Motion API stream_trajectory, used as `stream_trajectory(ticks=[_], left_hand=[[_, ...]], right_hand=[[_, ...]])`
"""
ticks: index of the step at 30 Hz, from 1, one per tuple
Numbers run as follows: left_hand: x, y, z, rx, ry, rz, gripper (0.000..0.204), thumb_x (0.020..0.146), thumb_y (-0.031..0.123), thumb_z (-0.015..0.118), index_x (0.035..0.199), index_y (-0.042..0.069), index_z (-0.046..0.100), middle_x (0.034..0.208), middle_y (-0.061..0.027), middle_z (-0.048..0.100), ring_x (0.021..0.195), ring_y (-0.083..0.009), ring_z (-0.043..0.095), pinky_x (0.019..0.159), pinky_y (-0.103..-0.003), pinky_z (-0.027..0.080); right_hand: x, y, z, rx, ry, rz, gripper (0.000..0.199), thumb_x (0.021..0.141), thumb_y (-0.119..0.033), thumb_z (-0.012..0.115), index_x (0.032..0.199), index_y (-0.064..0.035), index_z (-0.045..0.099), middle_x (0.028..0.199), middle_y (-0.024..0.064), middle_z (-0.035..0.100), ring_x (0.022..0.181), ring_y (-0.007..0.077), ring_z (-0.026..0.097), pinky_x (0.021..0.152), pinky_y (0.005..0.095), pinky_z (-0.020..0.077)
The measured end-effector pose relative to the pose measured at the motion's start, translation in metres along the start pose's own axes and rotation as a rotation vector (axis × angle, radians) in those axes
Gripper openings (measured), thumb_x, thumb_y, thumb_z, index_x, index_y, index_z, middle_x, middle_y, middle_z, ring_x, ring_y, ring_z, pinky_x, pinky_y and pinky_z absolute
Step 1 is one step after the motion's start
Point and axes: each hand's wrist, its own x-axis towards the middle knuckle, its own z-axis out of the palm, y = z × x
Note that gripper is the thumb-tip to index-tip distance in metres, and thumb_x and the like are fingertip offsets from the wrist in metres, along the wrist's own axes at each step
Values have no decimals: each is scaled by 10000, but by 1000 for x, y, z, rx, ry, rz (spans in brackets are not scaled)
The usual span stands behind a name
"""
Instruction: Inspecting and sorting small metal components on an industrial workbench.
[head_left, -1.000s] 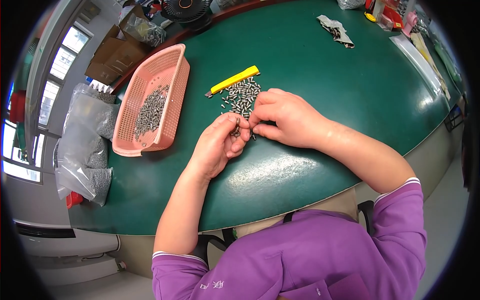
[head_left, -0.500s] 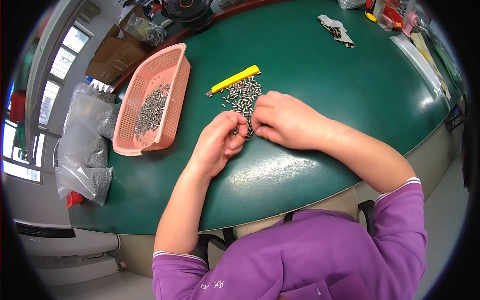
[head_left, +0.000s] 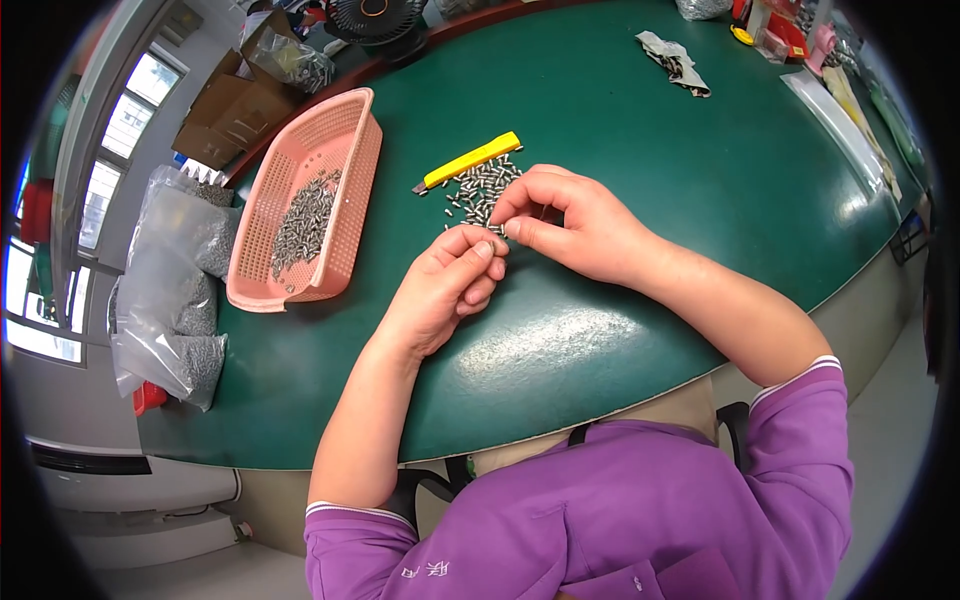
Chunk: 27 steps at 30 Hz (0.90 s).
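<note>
Centre frame: a loose pile of small metal pins point(head_left: 478, 192) lies just above both hands; the right hand point(head_left: 575, 225) is nearer, fingers pinched, left hand point(head_left: 445, 290) curled, contents unclear.

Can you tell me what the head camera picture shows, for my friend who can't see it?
A person's left hand and right hand meet fingertip to fingertip over a pile of small metal pieces on a green table. A yellow utility knife lies beside the pile, and a pink basket with more pieces sits to the left.
</note>
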Motion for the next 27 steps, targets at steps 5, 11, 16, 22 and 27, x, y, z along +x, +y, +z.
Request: stream_trajectory(ticks=[5, 11, 16, 22, 27], left_hand=[[2, 0, -3, -2, 10, -15, 167, 963, 172, 462, 1017, 31, 534, 814, -39, 538, 505, -44, 360, 418, -170, 276], [3, 1, -7, -168, 22, 31, 233, 968, 200, 399, 1030, 9, 517, 818, -48, 533, 546, -69, 378, 430, -191, 274], [5, 0, -9, -205, 65, 32, 220, 972, 205, 392, 989, 18, 508, 809, -50, 531, 542, -67, 379, 424, -189, 273], [4, 0, -8, -96, 90, 13, 150, 963, 188, 461, 973, 44, 503, 805, -42, 525, 517, -52, 369, 414, -171, 283], [1, 1, 0, 1, 84, 17, 138, 921, 158, 563, 987, 53, 501, 786, -19, 528, 522, -34, 360, 439, -169, 263]], right_hand=[[-1, 12, 0, -282, 44, -151, 105, 805, -79, 648, 906, -66, 623, 880, 54, 580, 811, 199, 577, 737, 316, 475], [-5, 7, 1, -401, -74, -191, 114, 739, -91, 680, 846, -105, 640, 851, 39, 567, 852, 245, 556, 747, 369, 469], [-5, 13, 7, -478, -134, -313, 88, 733, -132, 690, 804, -124, 640, 832, 38, 549, 834, 251, 539, 744, 375, 462], [-9, 7, 6, -551, -168, -286, 92, 764, -116, 659, 818, -83, 592, 862, 65, 540, 859, 271, 524, 767, 381, 455], [-3, 0, 0, -440, -30, -238, 85, 783, -96, 649, 834, -75, 585, 866, 65, 541, 869, 271, 524, 773, 377, 454]])
